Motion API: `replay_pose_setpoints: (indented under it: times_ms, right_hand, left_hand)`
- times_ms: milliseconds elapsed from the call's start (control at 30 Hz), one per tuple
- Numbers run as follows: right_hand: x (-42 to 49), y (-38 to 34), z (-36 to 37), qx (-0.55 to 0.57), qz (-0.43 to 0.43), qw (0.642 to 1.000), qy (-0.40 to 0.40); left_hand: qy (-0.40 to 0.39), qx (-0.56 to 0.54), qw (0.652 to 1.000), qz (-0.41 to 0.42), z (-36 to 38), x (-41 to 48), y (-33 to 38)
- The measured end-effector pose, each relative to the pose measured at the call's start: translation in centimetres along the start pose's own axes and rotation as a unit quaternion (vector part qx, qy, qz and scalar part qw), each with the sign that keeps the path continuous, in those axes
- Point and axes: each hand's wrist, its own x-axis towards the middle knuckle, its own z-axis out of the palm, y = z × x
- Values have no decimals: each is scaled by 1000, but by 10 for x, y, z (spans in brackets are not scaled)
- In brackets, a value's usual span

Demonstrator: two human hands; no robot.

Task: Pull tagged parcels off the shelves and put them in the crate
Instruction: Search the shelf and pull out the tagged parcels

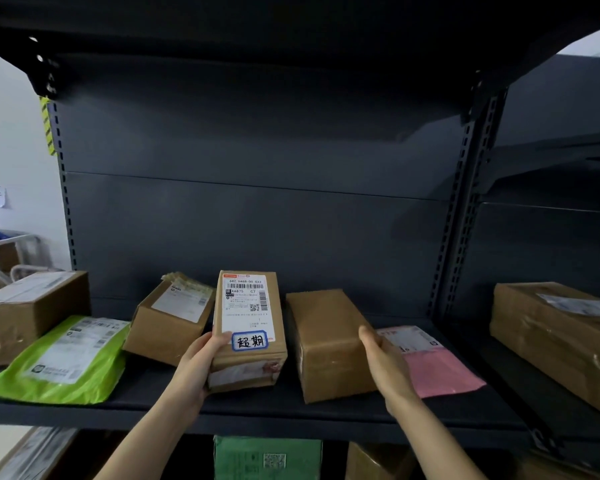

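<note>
One hand, the left hand (194,365), grips the near left corner of the tagged box (253,306), thumb on top beside the blue-edged tag (250,341). The box sits mid-shelf (257,407), toward the near edge. It is best drawn straight out toward the near edge, with the other palm brought underneath. The right hand (381,358), fingers straight and holding nothing, lies by the plain box (326,344); whether it touches is unclear. The crate is out of view, and the lower parcels (267,457) are cut off.
</note>
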Motion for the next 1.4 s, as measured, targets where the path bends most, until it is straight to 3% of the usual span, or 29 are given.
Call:
replay_pose_setpoints:
  times_ms: [133, 200, 267, 333, 500, 633, 733, 800, 900, 967, 1167, 1400]
  right_hand:
    - [-6, 7, 3, -50, -14, 999, 10]
    - [-8, 3, 2, -145, -70, 986, 47]
    - [-12, -7, 4, -282, -149, 942, 106]
    - [-12, -20, 13, -391, -191, 893, 113]
    - [-1, -38, 43, -494, -139, 858, 5]
    - [1, -31, 51, -536, -145, 831, 34]
    - [-1, -28, 47, -504, -165, 845, 76]
    - [-2, -28, 41, -433, -156, 883, 91]
    - [0, -26, 30, -237, -120, 961, 77]
    - [0, -23, 25, -90, -83, 991, 49]
    - [0, -6, 18, 93, 11, 996, 4]
    - [5, 2, 8, 88, -24, 996, 1]
  left_hand:
    - [-1, 0, 1000, 1, -3, -1, 1]
    - [0, 4, 1000, 3, -5, -1, 1]
    - [-1, 8, 1000, 1, -7, -2, 0]
    - [-2, 11, 1000, 1, -7, -3, -1]
    - [-9, 20, 1000, 14, -14, -11, -3]
    - [-8, 26, 999, 16, -23, -15, -4]
    - [-13, 26, 999, 17, -24, -17, -4]
    - [-12, 25, 999, 20, -24, -17, -3]
    - [-10, 24, 999, 22, -23, -16, -3]
    - [-12, 25, 999, 22, -21, -16, -3]
    - [-21, 27, 999, 14, -17, -14, -4]
    - [-24, 29, 999, 13, -12, -14, -5]
